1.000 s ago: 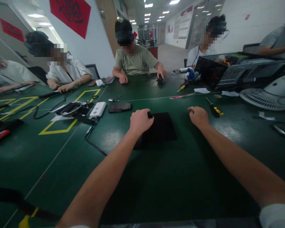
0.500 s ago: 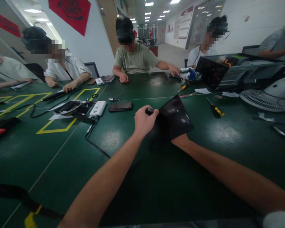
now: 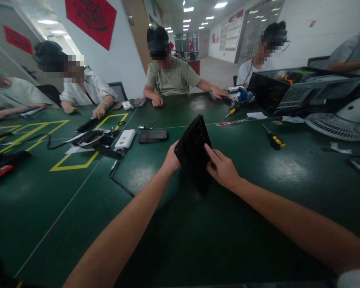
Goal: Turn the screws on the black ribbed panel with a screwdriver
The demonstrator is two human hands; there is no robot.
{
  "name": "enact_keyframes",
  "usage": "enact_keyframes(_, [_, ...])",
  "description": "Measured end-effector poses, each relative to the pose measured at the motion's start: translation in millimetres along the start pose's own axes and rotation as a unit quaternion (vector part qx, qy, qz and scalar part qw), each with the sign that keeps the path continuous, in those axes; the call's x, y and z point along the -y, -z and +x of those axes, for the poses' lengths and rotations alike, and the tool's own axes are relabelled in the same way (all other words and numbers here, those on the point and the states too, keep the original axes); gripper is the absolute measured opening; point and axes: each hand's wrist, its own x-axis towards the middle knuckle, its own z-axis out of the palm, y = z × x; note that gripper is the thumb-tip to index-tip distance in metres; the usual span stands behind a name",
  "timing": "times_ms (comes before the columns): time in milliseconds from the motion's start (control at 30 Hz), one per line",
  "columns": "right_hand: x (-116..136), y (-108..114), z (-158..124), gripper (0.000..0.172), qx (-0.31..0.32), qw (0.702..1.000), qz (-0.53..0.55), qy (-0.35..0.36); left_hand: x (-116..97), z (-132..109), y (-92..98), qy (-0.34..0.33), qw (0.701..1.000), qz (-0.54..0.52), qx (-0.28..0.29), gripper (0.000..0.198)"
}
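A thin black panel (image 3: pixel 193 154) is tilted up on edge between my hands, just over the green table. Ridges or recesses show faintly on its dark side facing right. My left hand (image 3: pixel 171 158) grips the panel's left edge, its fingertips hidden behind it. My right hand (image 3: pixel 224 167) is on the ridged side, index finger laid against the surface and the other fingers curled at the near edge. A small dark bit shows by those curled fingers; whether it belongs to the panel I cannot tell.
Beyond my hands lie a phone (image 3: pixel 153 136) and a white box-shaped device (image 3: pixel 125 139) with a cable. A yellow-black screwdriver (image 3: pixel 273 137), a white fan (image 3: pixel 337 122) and an open computer case (image 3: pixel 315 90) stand to the right. Several people sit around the green table (image 3: pixel 156 240).
The panel has turned from its glossy side to its ridged side. My left hand, earlier around a small dark block, now holds the panel's edge. My right hand has come out from behind it.
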Motion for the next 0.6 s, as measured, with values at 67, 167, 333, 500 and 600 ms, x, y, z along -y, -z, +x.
enact_keyframes(67, [0.4,-0.3,1.0,0.088,0.003,1.0,-0.001,0.008,-1.7,1.7,12.7,0.033,0.999,-0.024,0.008,0.036])
enact_keyframes(167, [-0.7,0.9,1.8,0.077,0.009,0.999,-0.017,0.028,-12.1,6.5,32.2,0.117,0.99,-0.075,0.026,0.047])
enact_keyframes(333, [-1.9,4.1,2.6,0.064,0.067,0.995,-0.042,0.063,-35.7,7.4,55.3,0.238,0.96,-0.081,0.121,0.079])
enact_keyframes(500, [-2.9,7.1,4.0,0.059,0.066,0.995,-0.046,0.059,-37.7,3.4,64.1,0.295,0.942,-0.063,0.148,0.058])
enact_keyframes(600, [-11.5,9.7,6.5,0.053,0.018,0.998,-0.046,0.025,-26.0,2.2,68.3,0.308,0.938,-0.1,0.124,0.047])
